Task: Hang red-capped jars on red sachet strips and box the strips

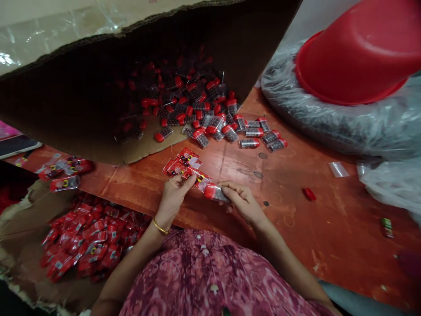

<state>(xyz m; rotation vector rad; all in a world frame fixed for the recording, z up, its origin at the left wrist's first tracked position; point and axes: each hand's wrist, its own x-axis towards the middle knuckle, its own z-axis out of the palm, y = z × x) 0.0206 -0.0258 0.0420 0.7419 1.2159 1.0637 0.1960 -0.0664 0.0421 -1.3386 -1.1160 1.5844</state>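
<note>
My left hand [176, 193] pinches a red printed card [201, 179] between thumb and fingers. In my right hand [243, 199] is a small clear packet with a red end [214, 192] and dark contents, its red end close to the card. Whether card and packet touch, I cannot tell. More red printed cards [186, 160] lie on the table just beyond my left hand. Past them, similar red-ended packets [197, 98] spill out of a large cardboard box [154, 151] onto the wood.
At lower left, a carton [19, 237] holds a heap of red packets [82, 241]. A few finished-looking packets [65, 183] lie on the table's left end. A red tub [355, 57] rests on a plastic-wrapped bundle [315, 127] at right. A small red piece [309, 194] lies on the table [279, 254].
</note>
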